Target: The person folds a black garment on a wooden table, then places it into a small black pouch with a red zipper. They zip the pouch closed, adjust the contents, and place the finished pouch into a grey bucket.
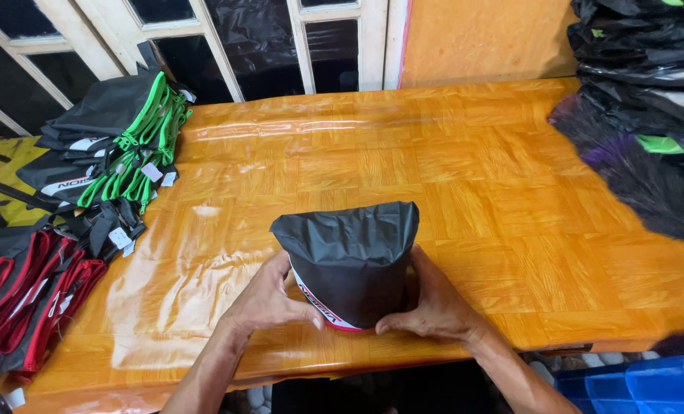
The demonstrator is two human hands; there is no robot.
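A black fabric pouch [353, 249] with a white and red band along its lower edge stands on the glossy orange wood-pattern table [472, 176], near the front edge. My left hand [269, 299] grips its lower left side, thumb across the band. My right hand [434, 303] grips its lower right side, fingers curled under the bottom. Both forearms reach in from the bottom of the view.
A stack of black pieces with green trim [119, 138] lies at the table's left edge. Black pieces with red trim [27, 291] hang off the left front corner. Black plastic bags and dark feathery material [648, 115] fill the right side. A blue crate [641, 383] sits lower right.
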